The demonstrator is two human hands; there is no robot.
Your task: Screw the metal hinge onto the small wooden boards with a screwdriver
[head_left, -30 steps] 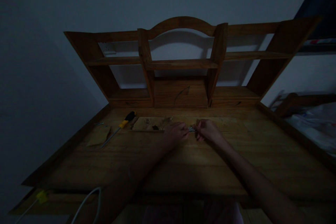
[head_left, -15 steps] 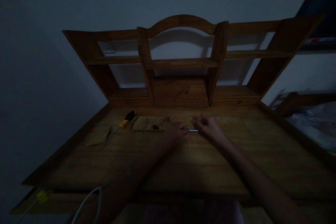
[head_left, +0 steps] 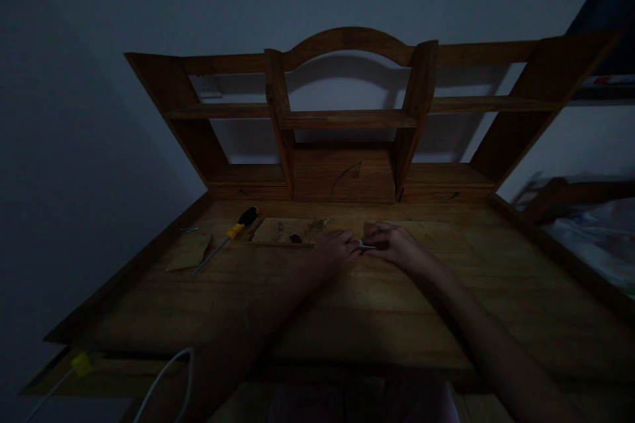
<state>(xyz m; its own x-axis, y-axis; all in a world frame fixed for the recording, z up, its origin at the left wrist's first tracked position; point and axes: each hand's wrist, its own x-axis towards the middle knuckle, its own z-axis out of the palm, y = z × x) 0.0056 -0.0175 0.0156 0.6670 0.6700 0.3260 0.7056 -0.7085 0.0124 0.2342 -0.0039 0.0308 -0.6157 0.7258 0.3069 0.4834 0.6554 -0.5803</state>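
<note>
The scene is dim. My left hand (head_left: 336, 248) and my right hand (head_left: 394, 246) meet over the far middle of a wooden desk (head_left: 347, 304). Both have their fingers curled and pinched on a small shiny metal piece (head_left: 366, 246) between them, low over the desk top. What the piece is I cannot make out. A flat wooden panel (head_left: 292, 231) lies just beyond my left hand.
A screwdriver (head_left: 228, 238) with a yellow and black handle lies at the left, beside a small flat piece of wood (head_left: 188, 254). A wooden shelf unit (head_left: 347, 119) rises at the desk's back. A white cable (head_left: 163, 380) hangs at the near edge.
My right hand, which had drawn slightly away from the metal piece, has closed back on it. The view has shifted a little to the right.
</note>
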